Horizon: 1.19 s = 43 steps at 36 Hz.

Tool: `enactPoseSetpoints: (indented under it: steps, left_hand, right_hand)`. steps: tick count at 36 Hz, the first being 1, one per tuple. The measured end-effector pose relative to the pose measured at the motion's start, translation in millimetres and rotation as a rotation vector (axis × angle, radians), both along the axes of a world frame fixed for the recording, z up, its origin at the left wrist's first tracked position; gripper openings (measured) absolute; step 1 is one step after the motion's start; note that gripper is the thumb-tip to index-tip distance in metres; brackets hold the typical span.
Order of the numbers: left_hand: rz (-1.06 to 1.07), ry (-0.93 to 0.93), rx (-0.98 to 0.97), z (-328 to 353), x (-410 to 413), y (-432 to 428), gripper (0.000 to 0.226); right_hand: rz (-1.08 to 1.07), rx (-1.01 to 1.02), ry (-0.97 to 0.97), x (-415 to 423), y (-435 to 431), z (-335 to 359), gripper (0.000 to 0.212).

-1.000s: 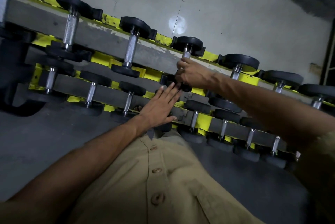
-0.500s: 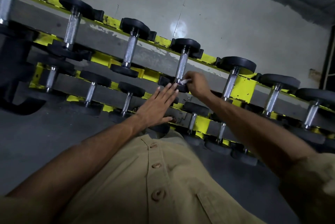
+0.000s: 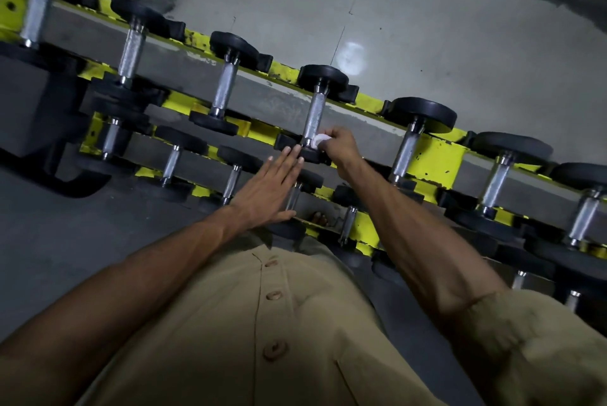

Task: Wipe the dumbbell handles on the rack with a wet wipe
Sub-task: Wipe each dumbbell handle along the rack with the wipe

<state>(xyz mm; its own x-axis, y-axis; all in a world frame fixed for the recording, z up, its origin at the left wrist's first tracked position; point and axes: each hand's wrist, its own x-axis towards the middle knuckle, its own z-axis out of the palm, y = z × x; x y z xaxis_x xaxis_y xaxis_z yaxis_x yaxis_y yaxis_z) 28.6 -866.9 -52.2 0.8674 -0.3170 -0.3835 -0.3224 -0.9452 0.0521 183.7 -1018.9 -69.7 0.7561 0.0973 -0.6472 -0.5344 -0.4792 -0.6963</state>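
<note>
The wet wipe (image 3: 319,140) is sitting near the middle of the frame, bunched up white against the bottom end of a shiny dumbbell handle (image 3: 313,120) on the top row of the yellow rack (image 3: 437,159). A second ago your right hand (image 3: 340,146) was up at the top of this handle, and now it is down at the low end, so you are finishing one long rub along it. Your right fingers are curling around the wipe and pinching it to the metal. Your left hand (image 3: 267,192) is staying flat just below, fingers straight and close together, tips touching the black weight (image 3: 310,156) to steady it. This handle is looking almost done. The next handle (image 3: 405,151), to the right in the frame, is probably waiting for its turn.
</note>
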Motion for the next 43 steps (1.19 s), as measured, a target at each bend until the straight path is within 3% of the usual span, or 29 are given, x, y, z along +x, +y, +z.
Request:
enactPoseSetpoints:
  steps: [4, 10, 15, 22, 29, 36, 43]
  left_hand:
    - [0.028, 0.016, 0.016, 2, -1, -6, 0.12]
    - [0.068, 0.018, 0.03, 6, -3, -14, 0.123]
    - [0.094, 0.037, 0.037, 9, -4, -18, 0.122]
    - [0.088, 0.026, 0.0, 14, -2, -24, 0.113]
    - [0.075, -0.078, -0.101, 11, 1, -42, 0.104]
    - [-0.151, -0.102, -0.277, 17, 13, -86, 0.098]
    - [-0.349, -0.071, -0.293, 14, 23, -127, 0.097]
  right_hand:
    - [-0.02, -0.057, -0.125, -8, -9, -5, 0.017]
    - [0.228, -0.152, -0.364, -9, -9, 11, 0.016]
    - [0.3, -0.123, -0.399, -9, -7, 25, 0.009]
    - [0.145, 0.057, -0.282, -5, -11, 39, 0.018]
    - [-0.045, 0.103, -0.315, -17, -54, 54, 0.007]
    - [-0.068, -0.149, -0.437, -25, -123, 75, 0.009]
    - [0.384, -0.504, -0.656, -22, -168, 85, 0.016]
